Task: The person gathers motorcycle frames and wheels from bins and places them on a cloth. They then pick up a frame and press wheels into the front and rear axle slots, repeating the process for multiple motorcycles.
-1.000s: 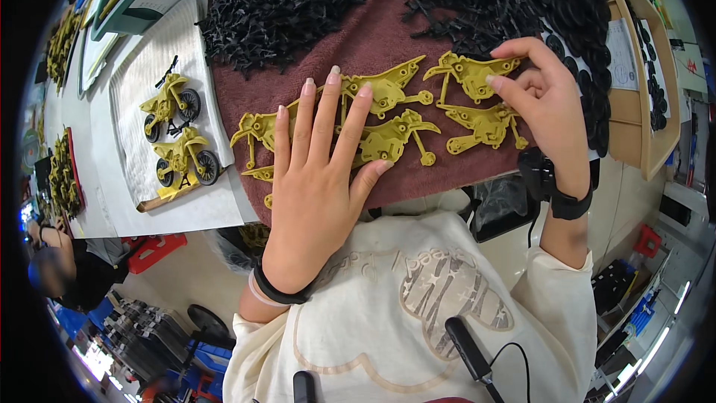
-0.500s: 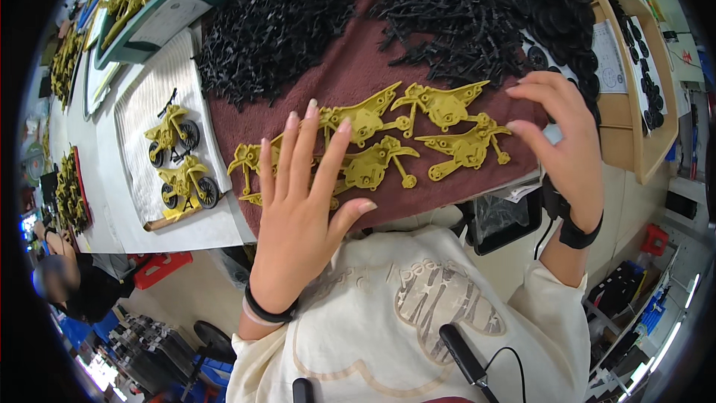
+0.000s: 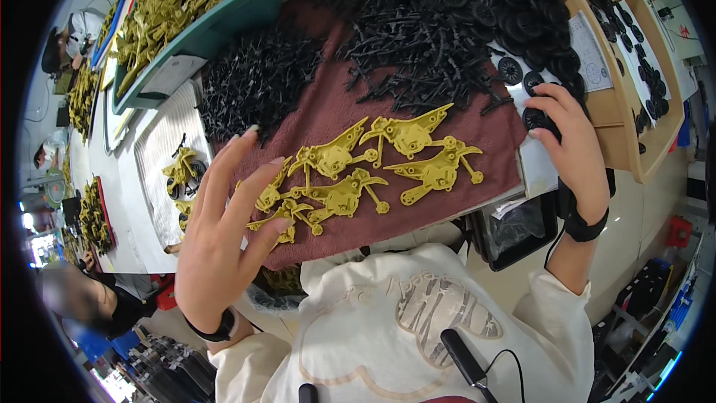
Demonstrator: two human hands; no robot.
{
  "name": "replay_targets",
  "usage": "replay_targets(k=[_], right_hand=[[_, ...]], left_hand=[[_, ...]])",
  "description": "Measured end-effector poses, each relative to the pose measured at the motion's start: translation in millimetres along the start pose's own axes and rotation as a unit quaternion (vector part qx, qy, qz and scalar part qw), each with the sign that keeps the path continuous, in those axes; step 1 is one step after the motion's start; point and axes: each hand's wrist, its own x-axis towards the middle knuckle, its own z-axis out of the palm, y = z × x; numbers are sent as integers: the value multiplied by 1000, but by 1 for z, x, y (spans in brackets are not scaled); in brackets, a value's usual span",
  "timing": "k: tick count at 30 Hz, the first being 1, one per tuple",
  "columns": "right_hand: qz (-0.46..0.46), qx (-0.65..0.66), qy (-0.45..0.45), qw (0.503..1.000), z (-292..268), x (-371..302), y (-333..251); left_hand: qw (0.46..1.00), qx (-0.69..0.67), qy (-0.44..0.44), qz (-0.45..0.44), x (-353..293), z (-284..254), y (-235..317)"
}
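Several yellow toy motorcycle body halves (image 3: 409, 136) lie in two rows on a dark red cloth (image 3: 477, 179). My left hand (image 3: 216, 231) is over the cloth's left end, fingers apart and nothing in them, partly covering the leftmost yellow pieces (image 3: 287, 220). At the cloth's right edge, my right hand (image 3: 574, 149) closes its thumb and fingers around a black toy wheel (image 3: 538, 121). Other wheels (image 3: 510, 70) lie just beyond it. Left of my left hand, an assembled yellow toy motorcycle (image 3: 179, 172) rests on a white board, with another mostly hidden below it.
Piles of small black parts (image 3: 253, 86) and black rods (image 3: 418, 48) cover the cloth's far side, beside heaped wheels (image 3: 529, 15). A green bin (image 3: 212, 30) of yellow parts stands far left. A wooden tray (image 3: 619, 127) is at right. Another person (image 3: 112, 302) sits at lower left.
My left hand has moved left, uncovering some yellow pieces. My right hand has left the yellow pieces' side and come onto a wheel. The view has shifted, showing more of the green bin.
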Motion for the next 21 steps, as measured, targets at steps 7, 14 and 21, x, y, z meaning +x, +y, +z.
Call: replay_targets(k=[7, 14, 21], right_hand=[[-13, 21, -4, 1000, -4, -10, 5], [-25, -18, -11, 999, 0, -12, -3], [-98, 64, 43, 992, -5, -19, -13]], left_hand=[[954, -82, -76, 280, 135, -14, 39], [925, 80, 44, 369, 281, 76, 81], [943, 87, 110, 302, 312, 113, 89]])
